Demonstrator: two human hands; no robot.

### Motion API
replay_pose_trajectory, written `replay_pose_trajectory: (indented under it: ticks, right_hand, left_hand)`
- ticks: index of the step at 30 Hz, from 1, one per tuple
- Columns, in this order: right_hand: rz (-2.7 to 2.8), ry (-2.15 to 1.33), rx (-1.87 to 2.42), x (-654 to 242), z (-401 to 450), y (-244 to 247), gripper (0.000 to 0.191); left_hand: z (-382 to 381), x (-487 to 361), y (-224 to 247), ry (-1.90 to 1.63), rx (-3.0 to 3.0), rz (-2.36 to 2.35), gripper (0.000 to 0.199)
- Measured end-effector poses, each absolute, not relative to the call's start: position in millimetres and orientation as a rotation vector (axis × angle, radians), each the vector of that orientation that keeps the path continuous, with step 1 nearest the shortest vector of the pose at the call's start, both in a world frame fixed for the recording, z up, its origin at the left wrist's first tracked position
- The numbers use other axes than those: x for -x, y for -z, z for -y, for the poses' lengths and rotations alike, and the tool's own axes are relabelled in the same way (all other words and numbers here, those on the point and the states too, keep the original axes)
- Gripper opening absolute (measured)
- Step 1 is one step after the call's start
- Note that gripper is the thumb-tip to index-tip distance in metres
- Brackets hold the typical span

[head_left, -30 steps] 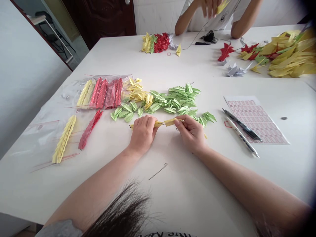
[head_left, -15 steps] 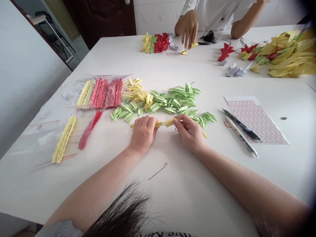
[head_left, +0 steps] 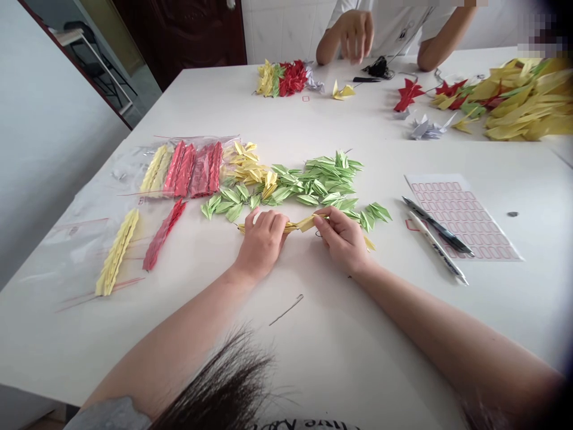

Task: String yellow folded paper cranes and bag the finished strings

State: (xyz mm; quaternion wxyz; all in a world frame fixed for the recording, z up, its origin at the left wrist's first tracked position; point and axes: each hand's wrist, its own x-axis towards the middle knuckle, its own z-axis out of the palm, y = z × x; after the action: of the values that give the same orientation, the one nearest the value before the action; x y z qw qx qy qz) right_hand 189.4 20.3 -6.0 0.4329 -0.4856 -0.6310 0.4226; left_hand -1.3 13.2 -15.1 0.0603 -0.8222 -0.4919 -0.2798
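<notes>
My left hand is closed around a row of yellow folded papers, whose end pokes out to the left of the fingers. Between thumb and fingers my right hand pinches a yellow folded paper piece at the right end of that row. Part of another yellow piece shows beside the right hand. Just beyond both hands lie green folded papers and yellow folded papers. A thin hooked wire rests on the table nearer to me.
To the left, clear bags hold yellow and red paper strips. At right lie a label sheet, a black pen and a white pen. Across the table, a person's hand is above a yellow paper crane.
My left hand's finger has lifted slightly, while my right hand keeps its pinch. The other person's hand has risen away from the yellow paper crane, which now lies on the table.
</notes>
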Motion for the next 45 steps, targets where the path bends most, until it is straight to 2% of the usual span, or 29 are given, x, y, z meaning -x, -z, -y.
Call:
replay_pose_trajectory:
  ticks: [8,21,29,45]
  right_hand:
    - [1.673,-0.864,1.189,-187.5,-18.2,6.3,0.033]
    - [1.703,-0.645,1.231,-184.8,-16.0,6.6,0.019]
    - [1.743,-0.630,1.206,-185.4,-16.3,4.8,0.023]
    - [1.752,-0.569,1.219,-183.5,-15.6,5.3,0.027]
  left_hand:
    - [-14.5,2.1,13.8,0.794,2.447,1.388,0.001]
    - [-14.0,2.5,12.7,0.698,2.463,1.438,0.008]
    - [-13.3,2.2,12.8,0.694,2.457,1.468,0.003]
    - [-13.0,1.0,13.3,0.707,2.423,1.432,0.007]
